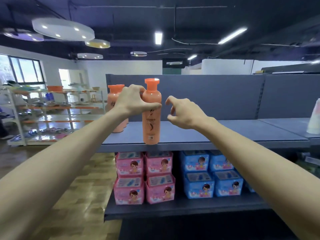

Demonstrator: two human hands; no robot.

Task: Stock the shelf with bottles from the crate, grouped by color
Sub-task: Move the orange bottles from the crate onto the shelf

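A person's left hand (132,101) grips an upright orange bottle (152,116) at its shoulder, the base at the front edge of the grey shelf (225,134), while the right hand (183,112) hovers just beside it, fingers loosely curled, holding nothing.

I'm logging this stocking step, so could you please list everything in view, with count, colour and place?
Orange bottle: one, orange cap, at top shelf's front edge.
Other orange bottles: at least two, top shelf's left end, partly hidden.
Top shelf: one, grey-blue.
Pink packs: four, lower shelf, left.
Blue packs: at least four, lower shelf, right.
White object: one, far right, cut off.
Left hand: grips the front bottle's upper body.
Right hand: beside it, fingers curled, holding nothing.
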